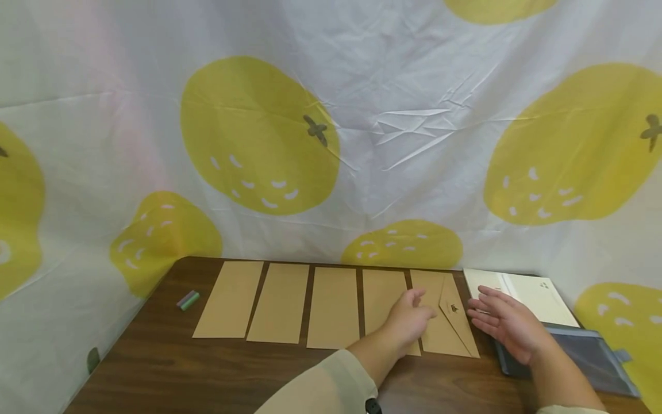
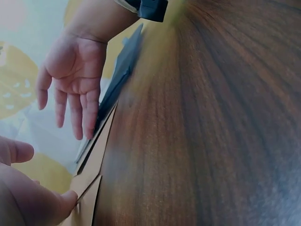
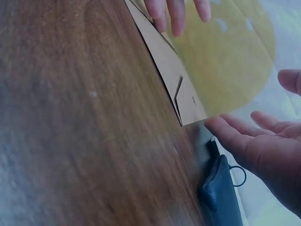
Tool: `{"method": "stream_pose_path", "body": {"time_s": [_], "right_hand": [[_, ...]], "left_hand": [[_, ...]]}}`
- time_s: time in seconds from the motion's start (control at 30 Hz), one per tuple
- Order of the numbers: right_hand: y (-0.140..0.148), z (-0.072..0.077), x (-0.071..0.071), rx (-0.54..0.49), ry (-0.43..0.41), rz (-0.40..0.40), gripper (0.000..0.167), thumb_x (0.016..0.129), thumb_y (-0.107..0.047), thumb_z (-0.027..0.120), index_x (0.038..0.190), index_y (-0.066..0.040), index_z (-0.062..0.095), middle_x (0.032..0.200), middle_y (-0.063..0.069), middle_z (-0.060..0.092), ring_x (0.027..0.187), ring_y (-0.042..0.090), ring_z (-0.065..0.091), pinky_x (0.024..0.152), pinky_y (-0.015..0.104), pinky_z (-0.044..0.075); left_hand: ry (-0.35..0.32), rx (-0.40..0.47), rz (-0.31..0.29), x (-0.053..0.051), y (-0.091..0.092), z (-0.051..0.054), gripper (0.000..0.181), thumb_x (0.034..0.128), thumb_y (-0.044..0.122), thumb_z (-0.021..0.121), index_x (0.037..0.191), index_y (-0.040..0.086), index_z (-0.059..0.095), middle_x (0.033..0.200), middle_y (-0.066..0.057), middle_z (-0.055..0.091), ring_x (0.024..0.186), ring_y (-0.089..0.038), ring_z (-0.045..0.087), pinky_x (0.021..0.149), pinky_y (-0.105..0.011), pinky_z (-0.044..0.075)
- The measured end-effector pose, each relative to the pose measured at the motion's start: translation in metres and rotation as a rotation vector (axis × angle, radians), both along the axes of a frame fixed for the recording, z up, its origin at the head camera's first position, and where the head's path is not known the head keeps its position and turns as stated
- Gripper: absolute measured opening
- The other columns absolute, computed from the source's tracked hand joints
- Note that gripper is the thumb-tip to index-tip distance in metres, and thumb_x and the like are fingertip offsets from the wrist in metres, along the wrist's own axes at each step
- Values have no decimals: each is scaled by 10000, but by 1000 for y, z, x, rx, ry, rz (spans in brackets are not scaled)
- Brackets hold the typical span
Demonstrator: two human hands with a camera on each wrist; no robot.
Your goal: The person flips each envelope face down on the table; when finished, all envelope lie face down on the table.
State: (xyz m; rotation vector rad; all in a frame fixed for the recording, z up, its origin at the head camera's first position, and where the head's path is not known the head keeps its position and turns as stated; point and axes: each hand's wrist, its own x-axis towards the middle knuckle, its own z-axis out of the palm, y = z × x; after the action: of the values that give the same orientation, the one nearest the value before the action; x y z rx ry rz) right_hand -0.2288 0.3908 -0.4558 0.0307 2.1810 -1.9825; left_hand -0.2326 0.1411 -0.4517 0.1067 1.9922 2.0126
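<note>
Several brown envelopes lie in a row on the dark wood table. The rightmost envelope [image 1: 439, 339] shows its pointed flap with a small dark emblem; the others, such as the middle envelope [image 1: 333, 307], show a plain side. My left hand [image 1: 408, 322] is over the two rightmost envelopes, its fingers loosely bent with nothing held; whether it touches paper I cannot tell. Just right of the flap envelope, my right hand [image 1: 509, 325] holds nothing, fingers extended and palm turned toward the left. The right wrist view shows its fingertips [image 3: 214, 123] close to the envelope's end.
Behind my right hand lies a cream-coloured flat booklet or pad [image 1: 548, 299]. A dark blue zip pouch [image 1: 579, 351] overlaps its near edge. Two small sticks, one green [image 1: 189, 301] and one purplish, lie at the left. A curtain with yellow fruit [image 1: 258, 138] hangs behind the table.
</note>
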Motion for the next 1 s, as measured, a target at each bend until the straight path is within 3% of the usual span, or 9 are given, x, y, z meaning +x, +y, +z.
{"method": "stream_pose_path", "body": {"time_s": [0.17,0.3,0.37,0.47,0.57,0.67,0.77,1.0], "right_hand": [[-2,0,1,35,-7,-9,778,1161,-331,444,1676,88,39,1616,373,397,1159,30,685,1000,260,602],[-4,0,0,41,2,-9,778,1161,-337,447,1674,91,49,1630,396,356,1167,40,685,1012,273,602],[-5,-1,0,33,7,-18,777,1156,-325,467,1674,90,63,1582,352,436,1162,50,693,1014,282,605],[-2,-2,1,2,17,-29,734,1149,-272,499,1670,79,119,1426,169,594,1145,65,711,1012,290,610],[2,-3,1,-58,38,-39,484,1143,-212,511,1588,-69,389,1241,-58,668,1113,68,730,985,276,618],[7,-3,2,-120,58,-24,231,1145,-178,497,1333,-265,597,1143,-156,723,1096,51,736,955,247,619],[9,-2,1,-166,66,0,276,1136,-130,507,1185,-360,651,1148,-162,765,1092,37,734,934,221,613],[5,-3,-1,-186,134,64,401,1095,-17,530,1240,-365,667,1252,-169,758,1139,2,716,945,177,588]], "left_hand": [[14,-22,-9,1,1,-1,556,974,137,701,1508,144,547,1625,-156,506,1525,-430,450,1239,-650,390],[11,-24,-4,2,3,-3,539,955,122,724,1474,149,583,1596,-152,535,1497,-431,480,1223,-634,418],[10,-23,-3,2,5,-3,543,941,108,731,1464,151,593,1588,-153,543,1486,-432,492,1211,-631,434],[14,-24,-4,2,6,-4,546,925,93,739,1451,158,606,1577,-148,554,1475,-429,503,1199,-627,449],[21,-26,-8,2,6,-4,530,920,79,738,1429,169,623,1568,-137,562,1480,-418,498,1199,-628,448],[27,-31,-6,3,8,-4,512,913,68,746,1404,173,644,1557,-129,572,1481,-405,498,1207,-622,441],[31,-40,-5,3,10,-3,503,910,63,755,1394,160,656,1541,-134,585,1450,-382,524,1188,-607,461],[53,-91,-16,2,17,-3,519,883,83,764,1387,168,677,1511,-91,618,1362,-293,576,1098,-544,524]]}}
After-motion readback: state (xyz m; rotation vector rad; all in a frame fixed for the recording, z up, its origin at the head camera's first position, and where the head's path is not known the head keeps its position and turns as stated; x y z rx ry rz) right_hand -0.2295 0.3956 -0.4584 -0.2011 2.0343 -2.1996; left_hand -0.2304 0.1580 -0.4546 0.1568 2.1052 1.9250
